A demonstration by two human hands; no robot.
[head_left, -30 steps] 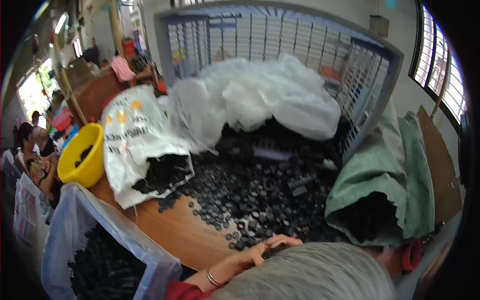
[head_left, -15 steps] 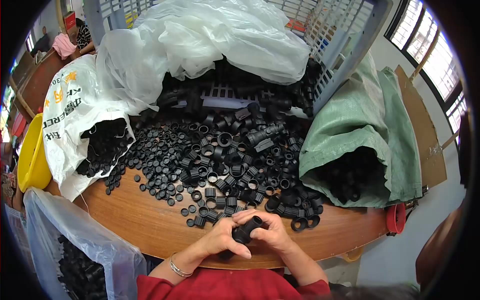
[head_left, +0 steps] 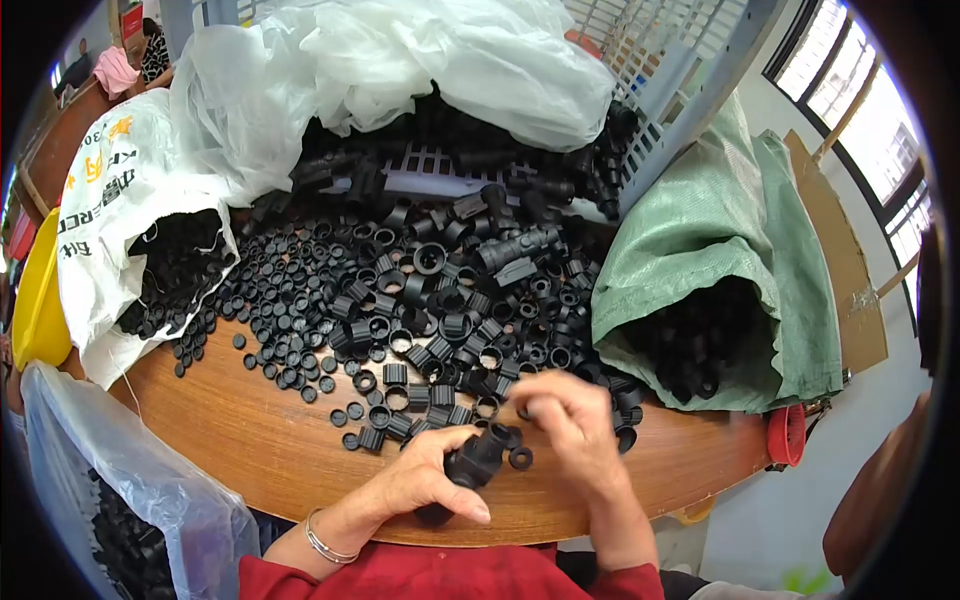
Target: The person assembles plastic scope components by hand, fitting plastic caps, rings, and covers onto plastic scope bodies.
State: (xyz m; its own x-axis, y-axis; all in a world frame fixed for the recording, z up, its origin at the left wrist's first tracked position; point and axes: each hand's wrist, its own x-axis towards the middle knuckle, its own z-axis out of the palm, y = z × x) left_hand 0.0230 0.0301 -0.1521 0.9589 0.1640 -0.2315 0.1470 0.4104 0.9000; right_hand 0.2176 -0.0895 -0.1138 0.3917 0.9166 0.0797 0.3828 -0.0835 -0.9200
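Observation:
A black plastic pipe fitting [head_left: 474,462] sits in my left hand [head_left: 420,475], the thumb and fingers wrapped round it. Its narrower end tilts up and to the right. Just beside that end lies a small black ring [head_left: 520,458] on the wood. My right hand [head_left: 575,430] is raised apart from the fitting, over the near edge of the parts pile. Its fingers are bent and blurred, so I cannot make out whether anything is between them. Closest to those fingers are ribbed black collars [head_left: 441,395] and other loose rings.
Small black caps [head_left: 290,340] spread across the wooden table [head_left: 230,430]. A white sack [head_left: 110,240] and a green sack [head_left: 690,240] spill dark parts. Behind stands a grey crate [head_left: 690,80] with plastic sheeting [head_left: 400,60]. A lined bin [head_left: 150,480] is at lower left.
My right hand has come off the fitting and moved right, up towards the pile. The left hand keeps hold of the fitting and has shifted slightly left. The whole view has turned a little.

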